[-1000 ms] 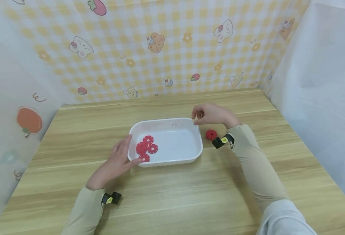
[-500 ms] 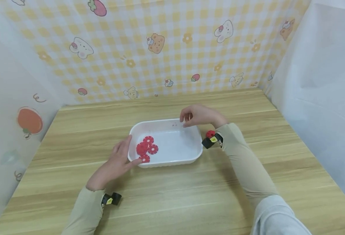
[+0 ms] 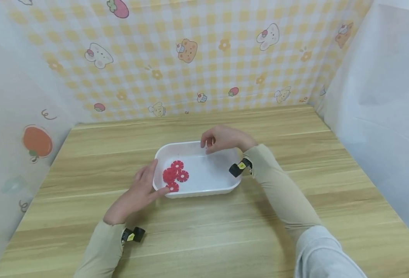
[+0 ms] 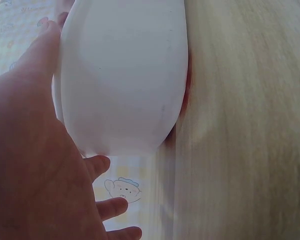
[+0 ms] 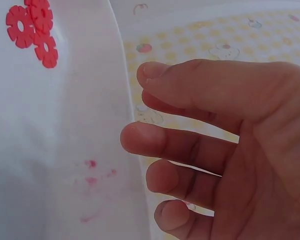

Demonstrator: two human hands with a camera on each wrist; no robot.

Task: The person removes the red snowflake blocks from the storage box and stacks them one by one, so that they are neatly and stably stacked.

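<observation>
Overlapping red discs (image 3: pixel 171 175) — count unclear

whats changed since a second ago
The right hand moved left along the far side of the white tray, holding nothing. The right sleeve now covers where a red disc lay beside the tray. The left hand at the tray's left end and the red pieces inside stayed put.

Pale wood-grain table (image 3: pixel 197 235) — a white tray (image 3: pixel 211 175) resting on it.

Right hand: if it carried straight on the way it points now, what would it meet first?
Probably the white tray, at its far wall: the right hand points down and leftward over it, though how high is unclear.
</observation>
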